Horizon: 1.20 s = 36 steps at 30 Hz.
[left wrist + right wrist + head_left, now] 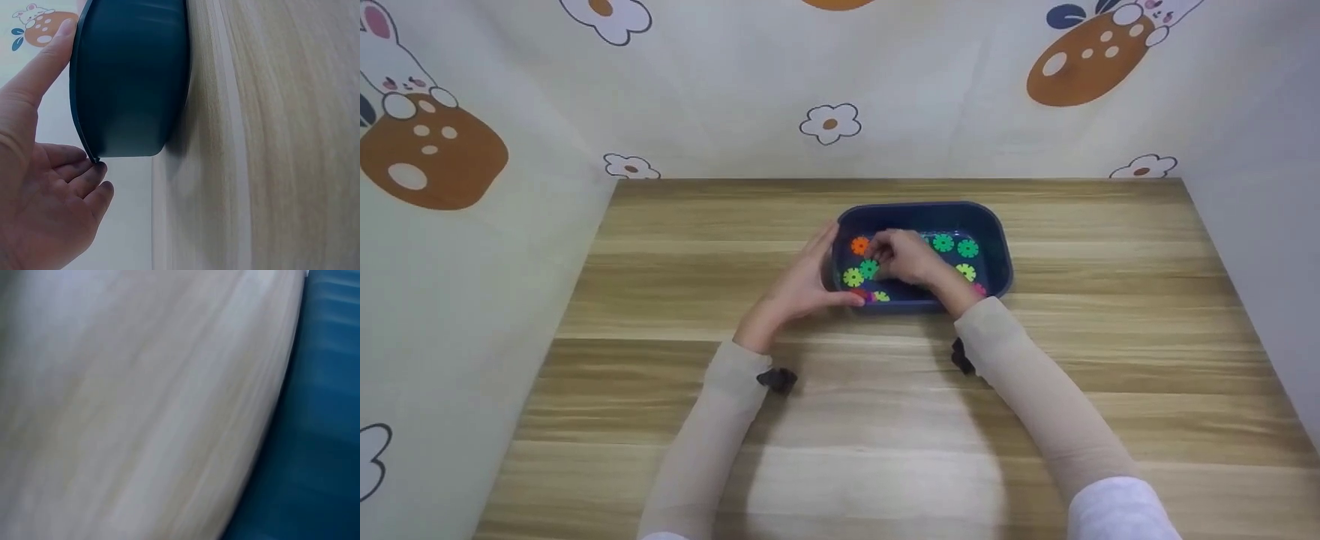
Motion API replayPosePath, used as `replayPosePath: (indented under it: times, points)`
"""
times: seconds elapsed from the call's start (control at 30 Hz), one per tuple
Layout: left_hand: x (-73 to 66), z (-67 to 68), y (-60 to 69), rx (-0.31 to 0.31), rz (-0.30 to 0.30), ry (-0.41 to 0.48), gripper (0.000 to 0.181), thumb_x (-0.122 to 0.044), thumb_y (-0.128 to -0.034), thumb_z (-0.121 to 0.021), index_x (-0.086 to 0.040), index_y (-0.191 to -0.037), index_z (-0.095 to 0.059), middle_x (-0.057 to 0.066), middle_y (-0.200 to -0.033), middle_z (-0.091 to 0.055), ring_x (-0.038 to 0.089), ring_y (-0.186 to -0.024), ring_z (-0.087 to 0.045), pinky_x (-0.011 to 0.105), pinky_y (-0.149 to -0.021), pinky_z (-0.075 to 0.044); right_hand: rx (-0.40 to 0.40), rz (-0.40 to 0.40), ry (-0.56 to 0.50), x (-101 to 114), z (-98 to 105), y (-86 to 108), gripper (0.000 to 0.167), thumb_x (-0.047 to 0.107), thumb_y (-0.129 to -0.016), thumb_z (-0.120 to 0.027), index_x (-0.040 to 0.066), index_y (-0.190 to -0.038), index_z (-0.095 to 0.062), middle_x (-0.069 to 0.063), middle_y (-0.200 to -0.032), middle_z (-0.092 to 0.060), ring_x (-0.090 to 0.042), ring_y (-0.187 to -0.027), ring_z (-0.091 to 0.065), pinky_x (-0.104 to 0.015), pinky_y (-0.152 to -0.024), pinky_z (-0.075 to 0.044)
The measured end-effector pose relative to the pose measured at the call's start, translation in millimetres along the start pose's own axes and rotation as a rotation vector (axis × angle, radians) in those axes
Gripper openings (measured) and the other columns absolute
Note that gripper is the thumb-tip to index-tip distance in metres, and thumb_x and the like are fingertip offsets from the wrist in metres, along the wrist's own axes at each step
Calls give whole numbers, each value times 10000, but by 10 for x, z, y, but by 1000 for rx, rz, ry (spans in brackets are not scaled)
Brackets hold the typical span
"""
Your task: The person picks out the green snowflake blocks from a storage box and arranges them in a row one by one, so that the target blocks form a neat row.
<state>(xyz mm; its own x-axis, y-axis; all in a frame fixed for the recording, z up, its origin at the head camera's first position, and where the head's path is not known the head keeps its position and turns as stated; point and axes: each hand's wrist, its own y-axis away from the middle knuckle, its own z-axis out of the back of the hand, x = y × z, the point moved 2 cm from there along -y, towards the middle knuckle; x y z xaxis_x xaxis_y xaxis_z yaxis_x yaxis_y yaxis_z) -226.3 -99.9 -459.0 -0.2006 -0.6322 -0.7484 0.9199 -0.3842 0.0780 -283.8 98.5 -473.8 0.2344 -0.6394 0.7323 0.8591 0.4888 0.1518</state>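
toothed discs (943, 242) inside a dark blue tub (915, 216); left hand (802, 283) at its edge, right hand (911, 259) within

tub: upright on the wood-grain table (870, 450), toward the far edge. discs scattered on its floor. left end: orange disc (859, 245), green disc (869, 268), lime disc (853, 277). far right: two greens side by side. nearer right: another lime, plus a pink disc (979, 289) partly hidden by the right wrist. red and purple pieces overlap by the near wall, too small to separate.

left hand: thumb and fingers spread wide at the tub's left end, thumb on the near rim, fingertips touching the rim too; left wrist view shows the fingers slightly bent.

right hand: fingers bent downward, held narrow, just beside the orange and green discs. cannot tell whether they pinch a disc. right wrist view: blurred table and tub side.

printed matter: backdrop (727, 97) carries rabbits, brown spotted shapes, white flowers.
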Motion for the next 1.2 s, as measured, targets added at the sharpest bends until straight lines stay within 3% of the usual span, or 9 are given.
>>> replayPosePath:
  times: [0.23, 0.5, 0.73, 0.93, 1.2]
  points:
    - [0, 8, 9, 4, -14, 36, 1192, -419, -765, -854, -134, -1616, -69, 116, -1695, -83, 298, -1556, -148, 497, -1258, -209, 38, 74, -60, 15, -4, 20, 178, -21, -855, -725, 43, -1020, -707, -131, -978, -719, -216, -853, -645, -341, -822, -578]
    - [20, -1, 12, 4, 2, 13, 1203, -456, -750, -854, -152, -1617, -77, 61, -1702, -68, 285, -1560, -134, 500, -1260, -197, -87, 92, -182, 30, 49, 58, 138, 10, -914, -663, 40, -1022, -742, -146, -986, -742, -191, -847, -649, -244, -778, -547]
    - [10, 1, 19, 4, 27, 16, 1195, -471, -752, -848, -195, -1620, -75, 76, -1701, -78, 287, -1561, -136, 527, -1254, -203, -111, 31, -290, 46, 136, 104, 200, 77, -939, -673, 22, -1119, -741, -197, -1074, -737, -227, -878, -672, -180, -752, -563]
    - [0, 5, 17, 12, 50, 7, 1197, -504, -748, -841, -224, -1620, -69, 46, -1704, -65, 282, -1563, -136, 540, -1252, -200, -137, 2, -366, 71, 229, 150, 181, 85, -929, -690, 17, -1092, -730, -181, -1043, -731, -134, -823, -704, -256, -776, -618]
    - [2, 11, 10, -5, 17, -11, 1204, -469, -741, -857, -170, -1618, -88, 87, -1696, -108, 284, -1554, -170, 492, -1262, -202, -172, 18, -426, 123, 376, 212, 197, 69, -907, -714, -40, -1070, -717, -55, -930, -714, -137, -830, -710, -268, -784, -620]
